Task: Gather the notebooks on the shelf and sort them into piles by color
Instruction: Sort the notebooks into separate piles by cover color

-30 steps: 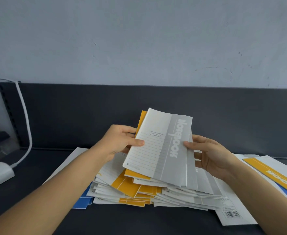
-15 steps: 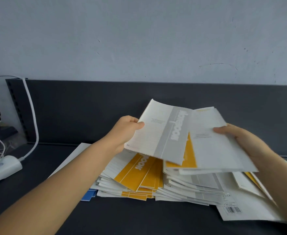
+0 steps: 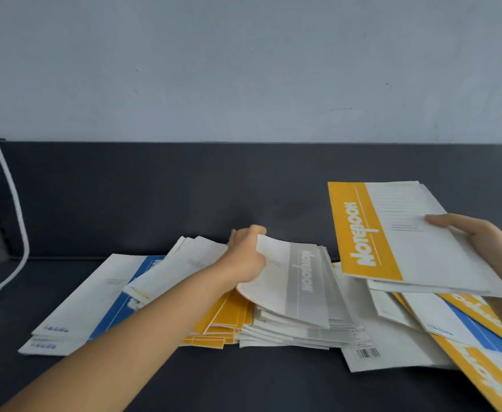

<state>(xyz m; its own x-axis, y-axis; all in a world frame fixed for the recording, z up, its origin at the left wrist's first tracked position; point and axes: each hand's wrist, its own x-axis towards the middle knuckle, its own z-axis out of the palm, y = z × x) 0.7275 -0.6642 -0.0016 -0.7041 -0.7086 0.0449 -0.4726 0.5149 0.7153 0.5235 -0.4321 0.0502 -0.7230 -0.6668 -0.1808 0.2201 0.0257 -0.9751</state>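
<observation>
Left hand [image 3: 247,257] grips a grey notebook [image 3: 300,288], right hand [image 3: 480,240] a yellow notebook [image 3: 398,242] — lay each flat with its color.

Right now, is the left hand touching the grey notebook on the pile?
Touching. The head view shows the left hand gripping the grey notebook by its left edge, bowing it off the pile.

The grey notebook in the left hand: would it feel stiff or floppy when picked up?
Probably floppy: the grey notebook curves where the left hand grips its edge. Likely light, since it is held up by one side only. Its cover may slide easily; the pile beneath lies fanned out.
</observation>
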